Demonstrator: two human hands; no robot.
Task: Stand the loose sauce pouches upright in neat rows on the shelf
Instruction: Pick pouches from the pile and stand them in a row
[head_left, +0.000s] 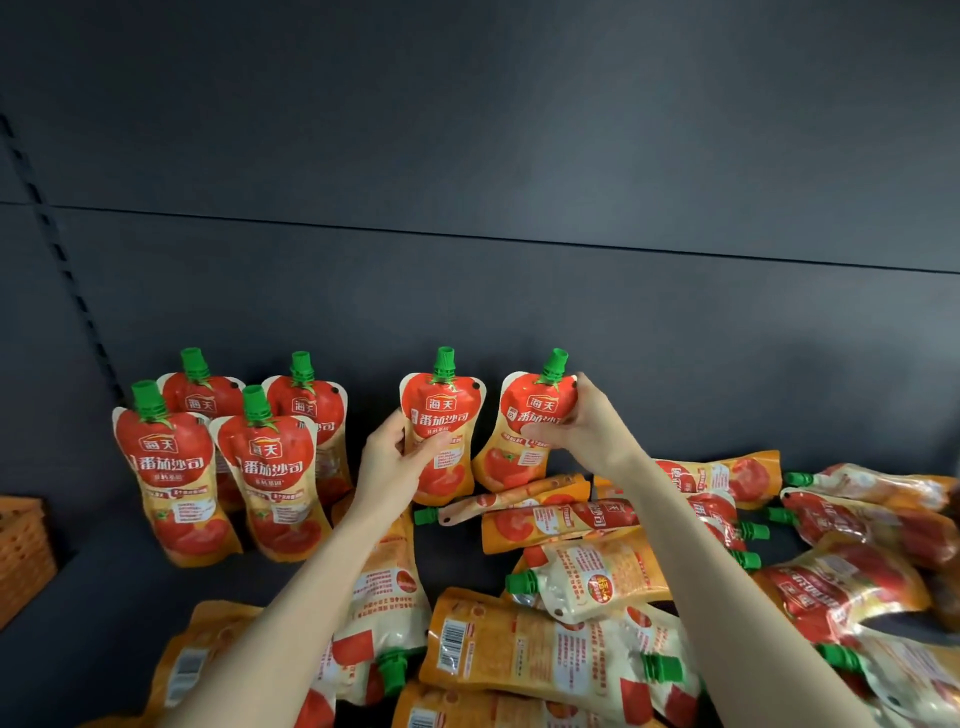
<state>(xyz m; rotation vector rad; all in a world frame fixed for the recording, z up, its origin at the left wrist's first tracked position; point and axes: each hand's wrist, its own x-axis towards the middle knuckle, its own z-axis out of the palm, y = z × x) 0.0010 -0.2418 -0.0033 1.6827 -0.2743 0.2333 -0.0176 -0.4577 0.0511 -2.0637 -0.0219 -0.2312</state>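
Red and orange sauce pouches with green caps fill the dark shelf (130, 597). My left hand (387, 460) grips one upright pouch (441, 415) by its left side, near the back wall. My right hand (587, 421) grips a second pouch (524, 447) at its upper right edge; this one tilts slightly right, beside the first. Several pouches (228, 457) stand upright in two rows at the left. Many loose pouches (571, 639) lie flat in a heap at the front and right.
A dark back panel (467, 291) closes the shelf behind the pouches. An orange perforated basket (21, 551) sits at the left edge. Bare shelf floor shows between the standing rows and the heap.
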